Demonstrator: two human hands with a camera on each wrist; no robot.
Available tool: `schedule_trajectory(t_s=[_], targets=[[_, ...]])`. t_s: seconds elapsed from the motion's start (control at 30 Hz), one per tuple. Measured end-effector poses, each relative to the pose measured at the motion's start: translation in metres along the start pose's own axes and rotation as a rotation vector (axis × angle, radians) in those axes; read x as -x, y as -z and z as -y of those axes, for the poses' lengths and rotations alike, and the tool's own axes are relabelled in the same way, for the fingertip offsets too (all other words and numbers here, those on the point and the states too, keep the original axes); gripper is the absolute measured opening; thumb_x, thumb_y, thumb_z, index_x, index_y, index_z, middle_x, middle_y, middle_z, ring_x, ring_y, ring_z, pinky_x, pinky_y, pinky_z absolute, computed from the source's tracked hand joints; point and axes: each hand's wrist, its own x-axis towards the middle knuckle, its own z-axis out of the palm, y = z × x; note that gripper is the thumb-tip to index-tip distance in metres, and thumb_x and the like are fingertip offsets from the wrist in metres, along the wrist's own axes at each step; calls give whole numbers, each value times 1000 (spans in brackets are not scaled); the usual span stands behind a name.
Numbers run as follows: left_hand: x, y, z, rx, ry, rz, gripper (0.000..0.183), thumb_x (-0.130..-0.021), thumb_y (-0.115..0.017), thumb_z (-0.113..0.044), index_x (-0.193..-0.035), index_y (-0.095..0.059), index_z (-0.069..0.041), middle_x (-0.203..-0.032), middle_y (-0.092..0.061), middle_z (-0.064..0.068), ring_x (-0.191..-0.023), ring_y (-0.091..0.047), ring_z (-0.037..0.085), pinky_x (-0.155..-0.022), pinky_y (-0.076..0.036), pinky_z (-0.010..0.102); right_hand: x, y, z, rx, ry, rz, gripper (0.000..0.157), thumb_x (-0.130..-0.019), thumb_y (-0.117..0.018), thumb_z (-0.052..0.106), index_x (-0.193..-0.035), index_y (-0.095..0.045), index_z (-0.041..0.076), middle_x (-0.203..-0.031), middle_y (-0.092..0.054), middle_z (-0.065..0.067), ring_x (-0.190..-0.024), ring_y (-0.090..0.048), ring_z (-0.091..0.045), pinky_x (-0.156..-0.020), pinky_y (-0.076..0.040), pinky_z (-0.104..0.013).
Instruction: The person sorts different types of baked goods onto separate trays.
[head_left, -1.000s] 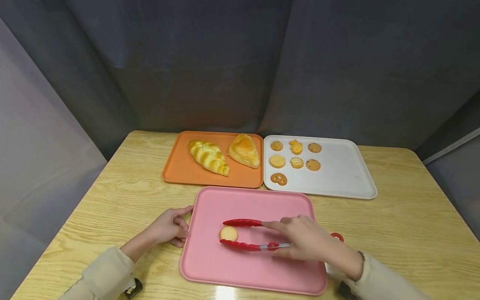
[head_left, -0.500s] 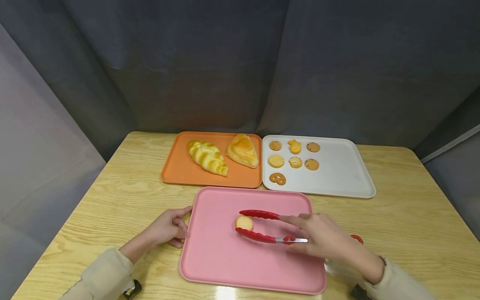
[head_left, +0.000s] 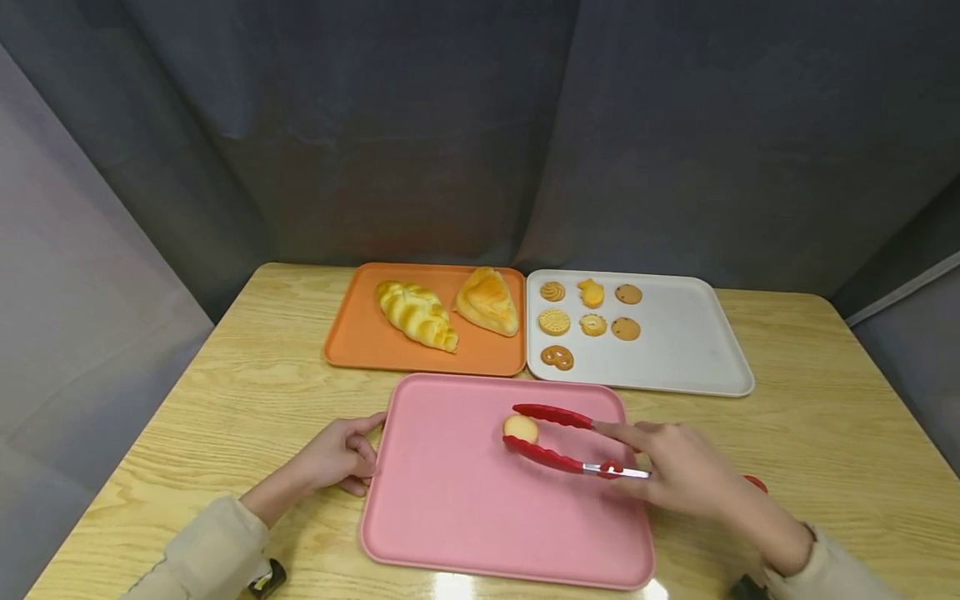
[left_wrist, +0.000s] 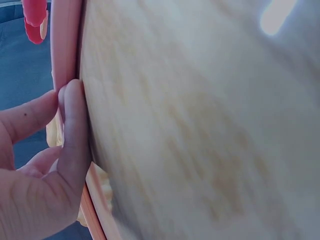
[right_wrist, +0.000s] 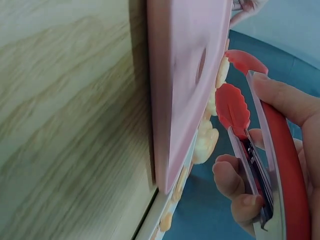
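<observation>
My right hand [head_left: 686, 467] grips a pair of red-and-silver kitchen tongs [head_left: 543, 454] over the pink tray [head_left: 450, 533]. Between the tong tips sits a round pale cookie [head_left: 521, 429], raised above the tray. In the right wrist view, the thumb presses one arm of the tongs [right_wrist: 287, 170] while curled fingers hold the other. At the tray's left rim, my left hand [head_left: 341, 454] holds the edge. The left wrist view has its fingers [left_wrist: 75, 130] against the rim of the pink tray [left_wrist: 66, 45].
Behind the pink tray, an orange tray [head_left: 360, 346] bears a braided loaf [head_left: 417, 315] and a triangular pastry [head_left: 487, 302]. Beside it, a white tray [head_left: 682, 342] carries several cookies at its left, including a pretzel-shaped one [head_left: 557, 358]. A dark curtain [head_left: 405, 150] hangs behind the wooden table [head_left: 247, 375].
The right hand has moved right and toward the back of the pink tray, carrying the tongs and the round cookie along. My left hand keeps its place at the rim.
</observation>
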Motion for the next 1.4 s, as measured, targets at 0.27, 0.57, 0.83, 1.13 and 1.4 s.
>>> schedule_trajectory(t_s=[0.27, 0.57, 0.83, 1.13, 1.4], targets=[[0, 0, -1, 8, 0, 2, 75, -75, -56, 12, -142, -23, 4, -71, -58, 11, -50, -58, 17, -50, -54, 37, 7, 13, -17, 0, -57, -29, 60, -65, -80, 36, -118, -62, 14, -74, -61, 8, -61, -48, -6, -52, -44, -21], [0, 0, -1, 10, 0, -2, 75, -75, -56, 12, -142, -23, 4, -71, -57, 11, -50, -57, 17, -50, -54, 37, 6, 26, -35, 80, -68, -135, 60, -62, -82, 28, -116, -62, 10, -73, -59, 6, -60, -44, -10, -48, -40, -22], [0, -1, -1, 12, 0, -6, 75, -75, -55, 11, -142, -23, 4, -72, -56, 11, -50, -57, 17, -50, -54, 37, -1, 30, -52, 123, -137, -141, 62, -63, -82, 33, -116, -62, 7, -66, -56, 2, -57, -43, -13, -45, -34, -24], [-1, -1, 1, 13, 0, -5, 75, -75, -56, 11, -142, -23, 3, -70, -57, 11, -50, -57, 17, -50, -54, 38, -10, 29, -69, 139, -189, -112, 64, -65, -80, 34, -118, -59, 4, -89, -66, -18, -63, -53, -20, -51, -42, -32], [-1, -1, 1, 13, -1, -5, 75, -75, -56, 11, -142, -23, 4, -70, -57, 11, -50, -57, 18, -50, -54, 38, -13, 27, -79, 141, -232, -74, 65, -68, -78, 37, -120, -57, 3, -90, -65, -20, -63, -53, -21, -51, -42, -33]])
